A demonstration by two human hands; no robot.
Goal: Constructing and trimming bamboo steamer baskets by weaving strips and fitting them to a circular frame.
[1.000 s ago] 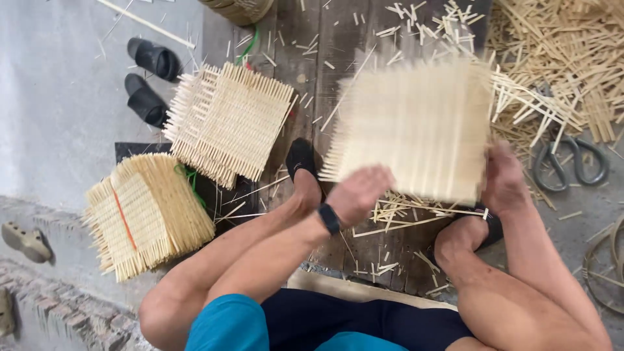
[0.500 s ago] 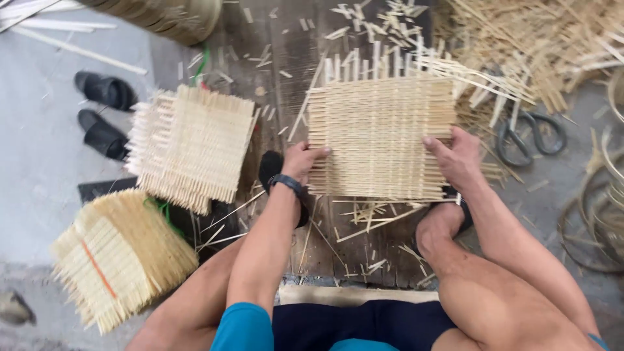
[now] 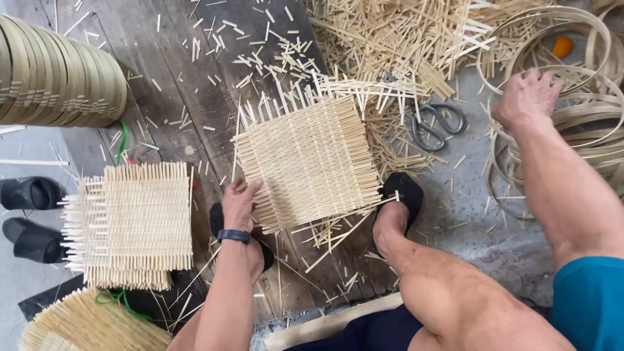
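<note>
**Woven mat on the floor, one hand on it, other over at the hoops**

Biggest thing first: the plank floor [image 3: 195, 97] fills most of the frame, littered with cut slivers. Top centre is a big heap of loose sticks [image 3: 390, 39]. Upper left edge has a stack of bent strips [image 3: 58, 78]. Right side, a tangle of bamboo hoops [image 3: 578, 123] lying on grey concrete.

Dead centre sits the woven mat [image 3: 309, 162], flat on the planks, tilted a bit, ragged ends sticking out along the top. Lower left is a pile of mats [image 3: 133, 224], and a fan-like bundle [image 3: 91, 325] in the bottom left corner.

The left hand [image 3: 239, 205] rests on the mat's lower left edge, fingers loose, not really clutching anything. The right hand [image 3: 528, 97] is at upper right, fingers curled on the hoops; can't tell if it's actually gripping one.

Scissors [image 3: 435, 123] lie just right of the mat. Black sandals [image 3: 29, 218] at the left edge.
</note>
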